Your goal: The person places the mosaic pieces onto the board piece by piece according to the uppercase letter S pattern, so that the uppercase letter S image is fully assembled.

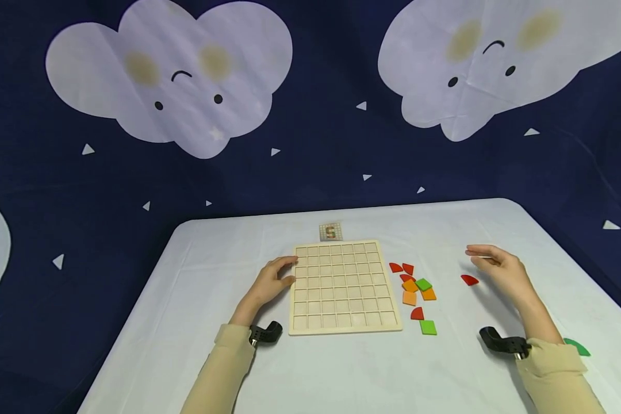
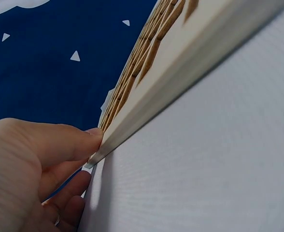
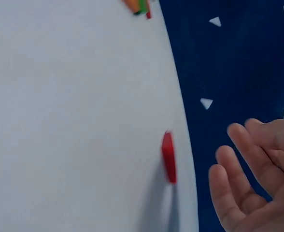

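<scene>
My left hand [image 1: 269,283] is at the left edge of a pale wooden grid board [image 1: 344,287], which lies flat on the table. Its thumb and fingertips touch that edge; in the left wrist view the thumb tip [image 2: 96,137] meets the rim, while some fingertips are partly hidden behind it. My right hand [image 1: 504,276] hovers above the table at the right, fingers loosely bent, holding nothing. Just below and left of it lies a red quarter-circle piece [image 1: 469,280], seen edge-on as a red sliver [image 3: 168,157] in the right wrist view.
Between board and right hand lie several flat pieces: red quarter-circles [image 1: 417,313], orange squares [image 1: 409,298] and green squares [image 1: 428,328]. A small pattern card [image 1: 330,232] showing an S-like figure sits behind the board. A green curved piece [image 1: 577,347] shows beside the right sleeve.
</scene>
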`<state>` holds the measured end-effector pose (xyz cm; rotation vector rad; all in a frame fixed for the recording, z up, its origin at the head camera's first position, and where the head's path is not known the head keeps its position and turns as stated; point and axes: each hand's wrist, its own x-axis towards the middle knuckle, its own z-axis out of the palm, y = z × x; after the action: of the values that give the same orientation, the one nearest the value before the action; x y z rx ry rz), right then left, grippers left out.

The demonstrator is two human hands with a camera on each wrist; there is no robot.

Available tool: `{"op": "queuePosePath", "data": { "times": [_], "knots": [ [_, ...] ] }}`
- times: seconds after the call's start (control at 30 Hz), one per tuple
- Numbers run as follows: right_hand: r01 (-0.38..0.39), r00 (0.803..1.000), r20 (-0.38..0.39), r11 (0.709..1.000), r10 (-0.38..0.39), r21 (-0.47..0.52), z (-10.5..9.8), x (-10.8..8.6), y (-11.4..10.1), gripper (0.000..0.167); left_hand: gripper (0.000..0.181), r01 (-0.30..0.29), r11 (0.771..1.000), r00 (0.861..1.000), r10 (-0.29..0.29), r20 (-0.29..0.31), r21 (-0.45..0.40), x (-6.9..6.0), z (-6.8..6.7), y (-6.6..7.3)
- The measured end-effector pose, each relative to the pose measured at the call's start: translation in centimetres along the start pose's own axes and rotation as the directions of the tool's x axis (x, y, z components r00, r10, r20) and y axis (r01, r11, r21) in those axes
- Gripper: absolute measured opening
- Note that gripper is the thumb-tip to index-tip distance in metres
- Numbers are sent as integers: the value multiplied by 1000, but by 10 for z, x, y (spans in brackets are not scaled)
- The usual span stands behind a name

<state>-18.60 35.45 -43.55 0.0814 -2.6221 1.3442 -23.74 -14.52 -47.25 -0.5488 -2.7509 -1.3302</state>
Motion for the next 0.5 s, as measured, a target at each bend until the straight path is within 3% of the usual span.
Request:
{"op": "queuePosePath", "data": {
  "times": [0.1, 0.23, 0.5],
  "knots": [
    [67, 996, 59, 998, -68, 7, 0, -7, 3, 36, 47, -1, 1000, 1000, 1, 0, 1, 0, 0, 0],
    [96, 988, 115, 995, -100, 42, 3, -9, 19, 36, 48, 1, 1000, 1000, -1, 4, 3, 0, -1, 2],
    [17, 991, 135, 995, -4, -96, 7, -14, 30, 43, 48, 5, 1000, 1000, -5, 7, 3, -2, -1, 3]
  ]
}}
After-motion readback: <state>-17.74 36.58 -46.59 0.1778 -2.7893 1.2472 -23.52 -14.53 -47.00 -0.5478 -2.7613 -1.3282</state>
